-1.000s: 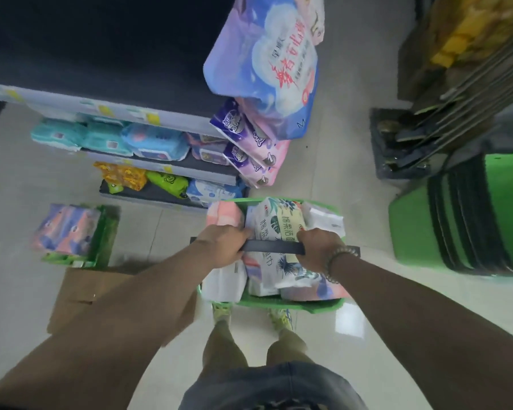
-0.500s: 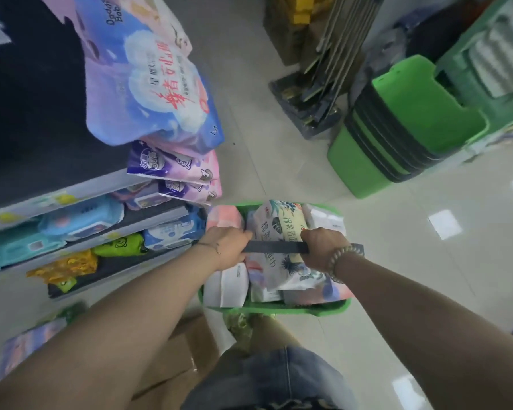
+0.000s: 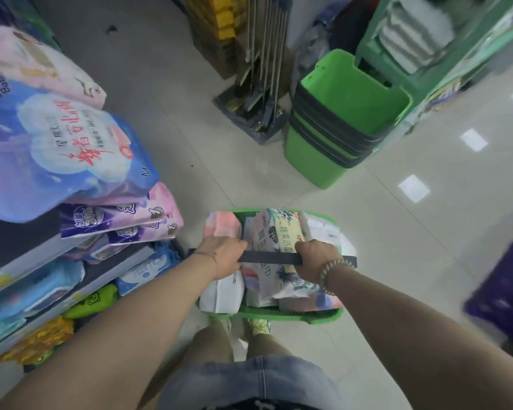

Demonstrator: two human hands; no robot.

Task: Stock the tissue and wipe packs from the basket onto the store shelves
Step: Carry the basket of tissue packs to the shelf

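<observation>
A green basket (image 3: 290,316) hangs in front of me above the floor, packed with tissue and wipe packs. A leaf-printed tissue pack (image 3: 282,232) lies on top in the middle, a pink pack (image 3: 223,224) at the far left and a white pack (image 3: 221,295) at the near left. Both hands hold the dark handle bar (image 3: 268,257): my left hand (image 3: 224,255) grips its left end and my right hand (image 3: 316,258), with a bead bracelet on the wrist, grips its right end. The store shelves (image 3: 71,279) stand at my left.
Large blue and pink packs (image 3: 62,155) overhang the shelf top at left, with purple packs (image 3: 116,223) under them. A stack of green baskets (image 3: 344,122) stands ahead right, next to a rack of long-handled tools (image 3: 261,93). A purple pack (image 3: 504,294) sits at the right edge.
I have turned right with the basket held in both hands. The shelves slid to the left of the view, and the stacked green baskets came nearer the centre.
</observation>
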